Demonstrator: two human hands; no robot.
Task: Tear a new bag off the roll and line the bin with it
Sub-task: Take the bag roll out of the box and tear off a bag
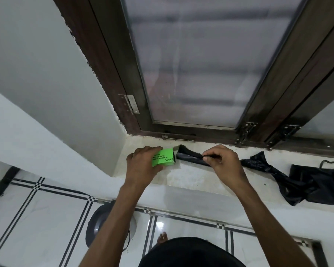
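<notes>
A bright green cardboard box (163, 157) lies on the white window sill (191, 180), and my left hand (143, 164) grips it from the left. A black roll of bags (189, 157) sticks out of the box's open right end. My right hand (224, 160) pinches the roll's loose black plastic between thumb and fingers. A crumpled black bag (305, 180) lies loose further right on the sill. On the floor below, partly behind my left forearm, stands a dark round bin (98, 224).
A frosted glass window (201, 64) in a dark brown frame rises right behind the sill, with latches (247, 132) at its base. A white wall (46, 74) closes the left side. My bare foot (162, 237) stands on the tiled floor (46, 218).
</notes>
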